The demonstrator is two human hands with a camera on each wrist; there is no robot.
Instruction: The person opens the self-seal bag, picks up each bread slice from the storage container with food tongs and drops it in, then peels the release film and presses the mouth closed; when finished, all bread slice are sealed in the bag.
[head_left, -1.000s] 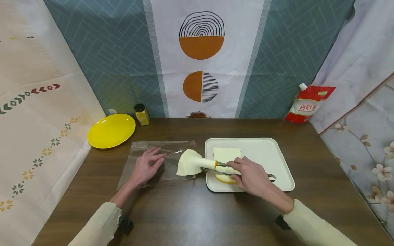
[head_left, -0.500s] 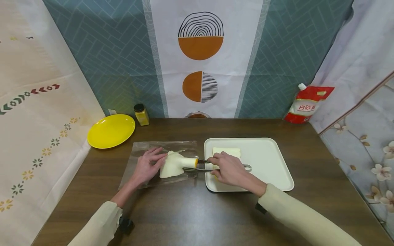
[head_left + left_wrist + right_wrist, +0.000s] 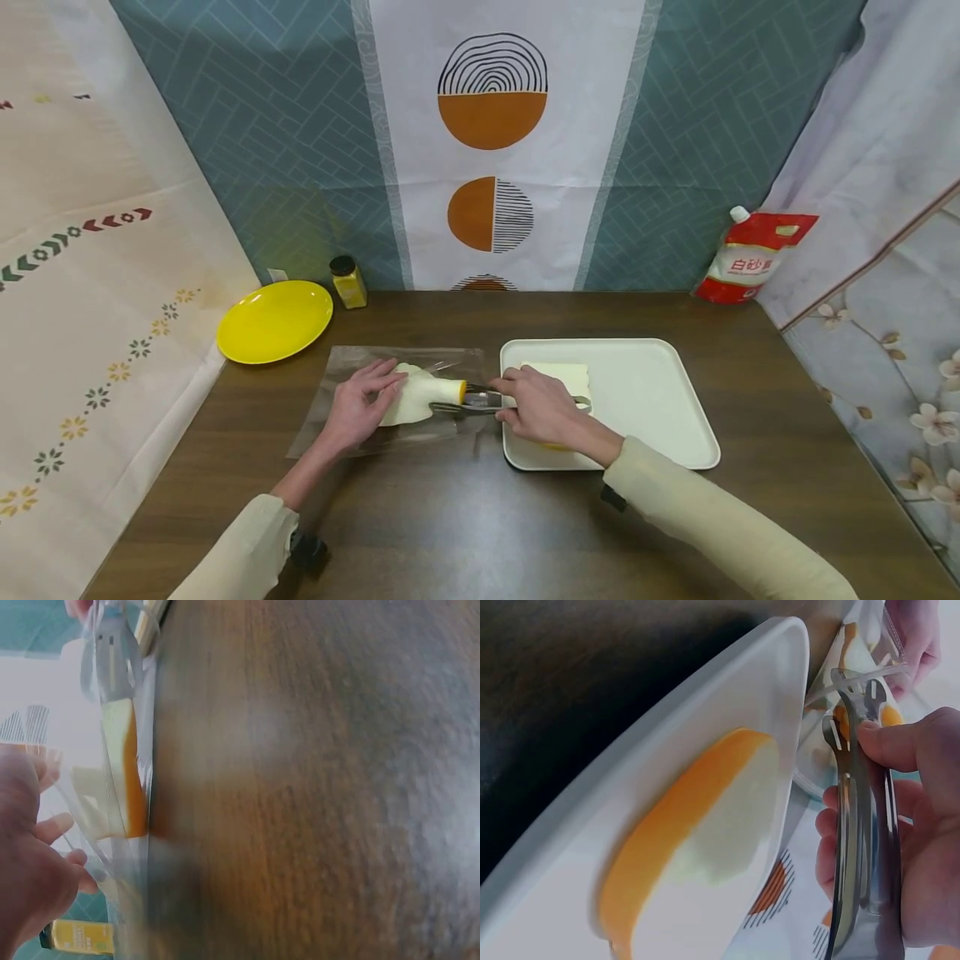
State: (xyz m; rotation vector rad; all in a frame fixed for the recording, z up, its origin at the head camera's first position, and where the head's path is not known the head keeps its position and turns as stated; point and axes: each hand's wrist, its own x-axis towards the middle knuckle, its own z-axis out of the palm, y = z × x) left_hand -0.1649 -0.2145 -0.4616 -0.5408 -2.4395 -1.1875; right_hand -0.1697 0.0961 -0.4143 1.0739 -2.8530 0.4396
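Note:
A clear plastic bag [image 3: 450, 429] lies on the table, a folded slice of bread [image 3: 412, 396] with a yellow crust inside it. At the bag's left part, my left hand [image 3: 363, 402] has its thumb and finger pinching the thin film, close to the bread. My right hand [image 3: 540, 404] grips metal tongs [image 3: 866, 847] across the tray's left rim. Their slotted tips reach into the bag mouth, at the bread's crust end; whether they still squeeze it I cannot tell. More bread [image 3: 705, 832] lies on the white tray [image 3: 645, 408], partly hidden under my right hand.
At the back left stand a yellow plate [image 3: 275, 322] and a yellow jar [image 3: 348, 283] with a black lid. A red and white pouch [image 3: 750, 254] leans at the back right. Brown tabletop [image 3: 465, 517] stretches in front of the bag and tray.
My right hand has moved left with the tongs, carrying the folded bread from the tray's edge into the bag. My left hand has stayed in place on the bag.

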